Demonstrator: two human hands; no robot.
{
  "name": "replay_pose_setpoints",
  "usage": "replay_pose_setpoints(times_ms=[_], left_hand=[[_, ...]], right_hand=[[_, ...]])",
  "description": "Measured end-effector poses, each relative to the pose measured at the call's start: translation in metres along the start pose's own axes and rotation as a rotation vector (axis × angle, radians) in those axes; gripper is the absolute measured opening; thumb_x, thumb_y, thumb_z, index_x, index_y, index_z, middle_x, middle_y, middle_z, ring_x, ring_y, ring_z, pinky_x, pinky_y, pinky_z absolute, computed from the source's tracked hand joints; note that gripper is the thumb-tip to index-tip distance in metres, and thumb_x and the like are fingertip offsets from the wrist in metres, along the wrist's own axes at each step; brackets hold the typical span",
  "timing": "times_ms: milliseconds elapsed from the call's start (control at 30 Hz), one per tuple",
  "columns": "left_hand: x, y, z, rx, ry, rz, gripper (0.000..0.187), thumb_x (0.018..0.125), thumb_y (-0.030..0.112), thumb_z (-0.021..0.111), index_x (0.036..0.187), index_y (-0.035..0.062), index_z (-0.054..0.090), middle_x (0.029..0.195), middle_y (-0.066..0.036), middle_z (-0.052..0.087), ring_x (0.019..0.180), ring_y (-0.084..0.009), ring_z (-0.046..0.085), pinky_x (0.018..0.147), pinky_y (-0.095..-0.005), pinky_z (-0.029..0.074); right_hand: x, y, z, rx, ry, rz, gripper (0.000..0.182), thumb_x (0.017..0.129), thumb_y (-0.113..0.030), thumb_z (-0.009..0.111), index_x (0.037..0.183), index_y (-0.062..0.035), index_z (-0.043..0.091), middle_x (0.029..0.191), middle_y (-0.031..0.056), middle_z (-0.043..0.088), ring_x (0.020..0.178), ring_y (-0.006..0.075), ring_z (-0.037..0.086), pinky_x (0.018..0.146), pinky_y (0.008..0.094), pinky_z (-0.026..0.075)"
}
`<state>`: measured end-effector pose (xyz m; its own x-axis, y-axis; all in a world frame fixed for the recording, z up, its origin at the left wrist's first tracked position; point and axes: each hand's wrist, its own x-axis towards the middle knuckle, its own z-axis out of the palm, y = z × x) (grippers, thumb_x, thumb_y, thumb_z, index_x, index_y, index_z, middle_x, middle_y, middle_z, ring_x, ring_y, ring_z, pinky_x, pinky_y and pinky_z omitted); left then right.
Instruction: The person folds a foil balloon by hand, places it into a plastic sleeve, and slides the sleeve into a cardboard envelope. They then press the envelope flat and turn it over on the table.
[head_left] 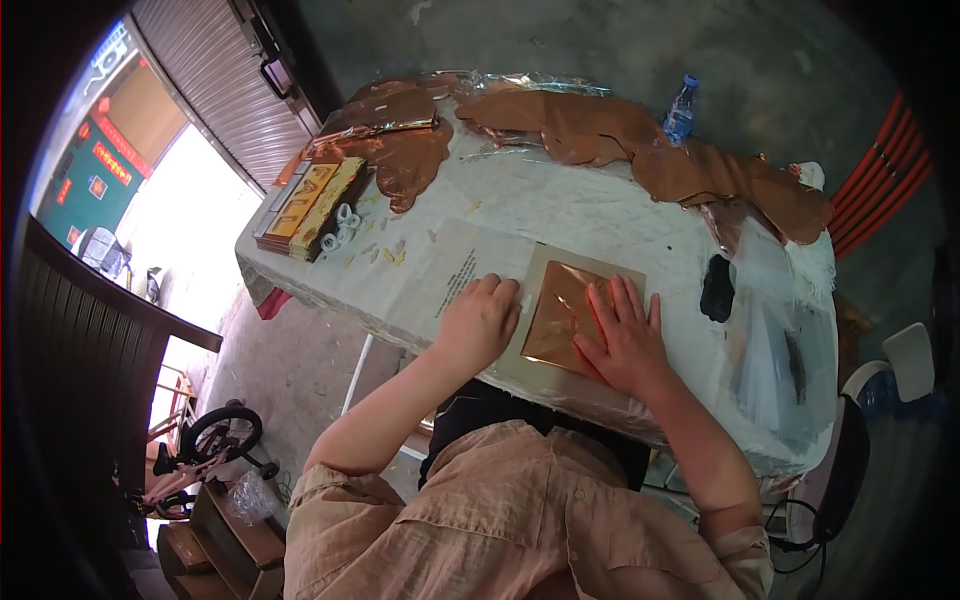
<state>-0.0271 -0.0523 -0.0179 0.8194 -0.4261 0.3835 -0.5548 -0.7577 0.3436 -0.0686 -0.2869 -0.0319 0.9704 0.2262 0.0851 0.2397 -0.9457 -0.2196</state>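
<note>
A shiny copper-coloured sheet (562, 318) lies on a grey board (540, 268) near the table's front edge. My right hand (628, 338) rests flat on the sheet's right side with its fingers spread. Just left of the board, my left hand (477, 322) is closed, its fingers curled down near the board's edge; what they hold, if anything, is hidden. Under and beside it lies a pale printed sheet (455, 262) with lines of small text.
Brown leather-like pieces (590, 125) line the table's far edge, beside a water bottle (681, 112). A yellow stack (312, 208) and white rings (344, 226) sit at left. A black item (716, 288) and clear plastic (765, 340) lie at right.
</note>
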Motion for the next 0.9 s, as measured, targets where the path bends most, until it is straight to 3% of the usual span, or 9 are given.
replay_pose_setpoints(times_ms=[233,300,533,833,900], left_hand=[[0.010,0.002,-0.004,0.269,-0.228,0.175,0.017,0.083,0.012,0.058,0.098,0.0054,0.057,0.085,-0.014,0.058,0.078,-0.0331,0.063,0.065,-0.0401,0.054],[0.011,-0.002,-0.006,0.209,-0.246,0.136,0.018,0.081,0.014,0.059,0.096,0.0048,0.057,0.082,-0.015,0.059,0.075,-0.0340,0.064,0.065,-0.0414,0.054],[0.000,0.015,-0.022,0.133,-0.272,0.018,0.021,0.079,0.015,0.061,0.096,0.0037,0.057,0.076,-0.016,0.060,0.070,-0.0348,0.064,0.064,-0.0431,0.053],[0.004,0.026,-0.021,-0.018,-0.295,-0.083,0.032,0.080,0.014,0.060,0.109,0.0051,0.052,0.078,-0.021,0.064,0.075,-0.0386,0.064,0.067,-0.0471,0.052],[0.004,0.026,-0.022,-0.094,-0.298,-0.083,0.031,0.081,0.013,0.060,0.109,0.0051,0.050,0.076,-0.021,0.064,0.073,-0.0391,0.064,0.067,-0.0480,0.051]], right_hand=[[0.001,0.002,0.003,0.009,0.004,-0.012,0.074,0.088,-0.049,0.054,0.147,-0.0117,0.029,0.152,0.0212,0.023,0.144,0.0348,0.017,0.111,0.0642,0.008],[0.001,0.002,0.002,-0.009,-0.002,-0.007,0.070,0.091,-0.049,0.050,0.147,-0.0118,0.030,0.153,0.0206,0.022,0.143,0.0349,0.018,0.112,0.0619,0.009],[0.002,0.003,0.003,0.020,0.019,-0.027,0.073,0.088,-0.050,0.053,0.146,-0.0108,0.031,0.151,0.0224,0.024,0.143,0.0357,0.018,0.110,0.0648,0.009],[0.001,0.001,0.000,-0.007,-0.012,-0.012,0.072,0.090,-0.049,0.051,0.147,-0.0107,0.030,0.152,0.0210,0.023,0.143,0.0350,0.018,0.111,0.0620,0.010],[0.001,0.003,0.005,0.012,0.048,-0.034,0.074,0.088,-0.051,0.053,0.146,-0.0097,0.032,0.150,0.0220,0.026,0.142,0.0363,0.019,0.110,0.0655,0.010]])
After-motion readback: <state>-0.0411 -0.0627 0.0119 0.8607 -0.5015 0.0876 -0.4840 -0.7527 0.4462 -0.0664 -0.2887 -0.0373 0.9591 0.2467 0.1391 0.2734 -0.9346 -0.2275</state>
